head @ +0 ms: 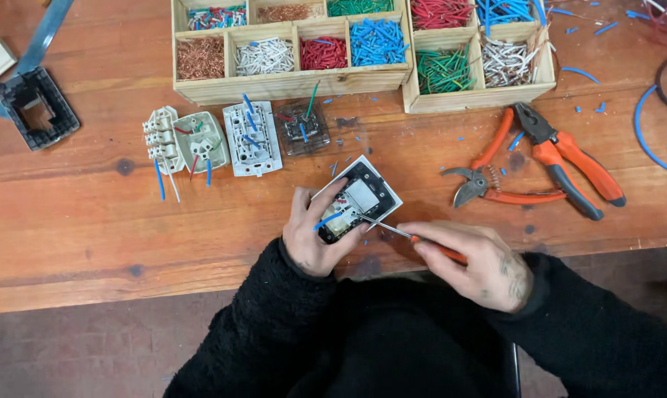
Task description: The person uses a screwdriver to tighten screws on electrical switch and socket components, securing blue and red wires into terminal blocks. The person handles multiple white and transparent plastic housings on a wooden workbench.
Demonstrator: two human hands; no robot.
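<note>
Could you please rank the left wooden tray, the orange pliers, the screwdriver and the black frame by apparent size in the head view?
1. Left wooden tray
2. Orange pliers
3. Black frame and screwdriver: too alike, and the right hand hides the handle.

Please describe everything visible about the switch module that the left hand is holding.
The switch module is a rectangular plate, white-edged with a dark plastic back facing up and a pale square part in its middle. It lies tilted above the table edge. A short blue wire sticks out. The left hand grips its lower end; a screwdriver tip touches it.
</note>
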